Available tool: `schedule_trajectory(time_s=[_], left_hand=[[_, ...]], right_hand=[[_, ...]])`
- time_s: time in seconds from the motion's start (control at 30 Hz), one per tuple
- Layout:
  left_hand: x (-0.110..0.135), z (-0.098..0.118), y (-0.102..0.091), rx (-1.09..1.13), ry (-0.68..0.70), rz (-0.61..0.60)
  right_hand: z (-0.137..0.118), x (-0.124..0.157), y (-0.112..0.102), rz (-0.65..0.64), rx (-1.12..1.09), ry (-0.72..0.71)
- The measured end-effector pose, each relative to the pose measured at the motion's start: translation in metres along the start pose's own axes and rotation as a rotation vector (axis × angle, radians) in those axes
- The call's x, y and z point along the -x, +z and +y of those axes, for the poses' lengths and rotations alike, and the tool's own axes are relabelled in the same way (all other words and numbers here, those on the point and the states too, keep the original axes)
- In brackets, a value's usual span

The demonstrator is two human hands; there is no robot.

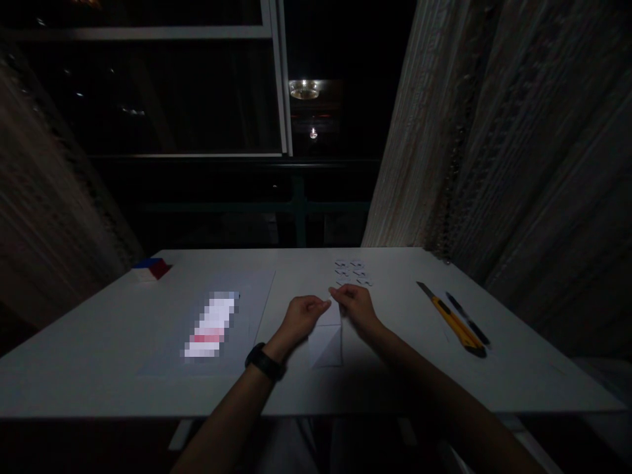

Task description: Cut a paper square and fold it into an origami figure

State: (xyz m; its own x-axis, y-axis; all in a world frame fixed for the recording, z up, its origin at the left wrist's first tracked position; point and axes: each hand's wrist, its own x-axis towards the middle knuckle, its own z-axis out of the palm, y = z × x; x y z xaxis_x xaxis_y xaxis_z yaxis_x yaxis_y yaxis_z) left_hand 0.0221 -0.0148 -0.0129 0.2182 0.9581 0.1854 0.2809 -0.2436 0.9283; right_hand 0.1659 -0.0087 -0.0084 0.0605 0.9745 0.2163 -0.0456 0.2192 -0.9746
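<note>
Hand, left (303, 314): narrowed, the paper (326, 349) being pinched near its top between thumb and forefinger; a dark watch (265, 362) is worn at the wrist.
Hand, right (359, 304): likewise narrowed, fingertips closed on the paper's top beside the left.
Paper: white, crossed by a crease, its lower part laid on the white table (395, 283) between the forearms.
Figures (360, 273): six, small and dark, arranged in two columns just beyond the hands.
Knife (453, 321): yellow, blade exposed, placed to the right beside a dark pen (468, 320).
Sheet (257, 299): pale, laid to the left, partly covered by a bright pixelated rectangle (211, 326).
Block (151, 269): blue, red and white, set near the far left edge.
</note>
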Motion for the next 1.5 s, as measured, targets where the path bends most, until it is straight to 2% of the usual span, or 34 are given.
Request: schedule_trajectory(time_s=[0.27,0.43,0.8,1.03,1.17,1.3,1.37,1.5], left_hand=[[-0.002,-0.003,-0.001,-0.037,0.014,0.025],[-0.003,-0.004,-0.001,-0.012,-0.002,0.002],[-0.003,-0.002,-0.002,0.053,-0.033,0.067],[-0.002,-0.001,-0.001,0.096,-0.006,0.029],[-0.001,0.000,-0.002,0.073,-0.006,0.047],[-0.001,0.000,-0.001,0.020,0.019,0.029],[0.000,-0.001,-0.001,0.007,0.030,0.013],[0.000,-0.002,-0.001,-0.011,0.037,-0.027]], right_hand=[[0.002,-0.003,-0.003,0.005,-0.011,-0.024],[0.002,-0.006,-0.009,0.052,-0.050,-0.024],[0.000,-0.011,-0.015,0.093,-0.089,-0.024],[0.001,-0.013,-0.018,0.109,-0.111,-0.018],[0.000,-0.012,-0.018,-0.008,-0.128,0.039],[-0.002,-0.006,-0.014,-0.138,-0.150,0.171],[-0.003,-0.003,-0.012,-0.127,-0.170,0.221],[-0.003,-0.003,-0.011,0.005,-0.233,0.233]])
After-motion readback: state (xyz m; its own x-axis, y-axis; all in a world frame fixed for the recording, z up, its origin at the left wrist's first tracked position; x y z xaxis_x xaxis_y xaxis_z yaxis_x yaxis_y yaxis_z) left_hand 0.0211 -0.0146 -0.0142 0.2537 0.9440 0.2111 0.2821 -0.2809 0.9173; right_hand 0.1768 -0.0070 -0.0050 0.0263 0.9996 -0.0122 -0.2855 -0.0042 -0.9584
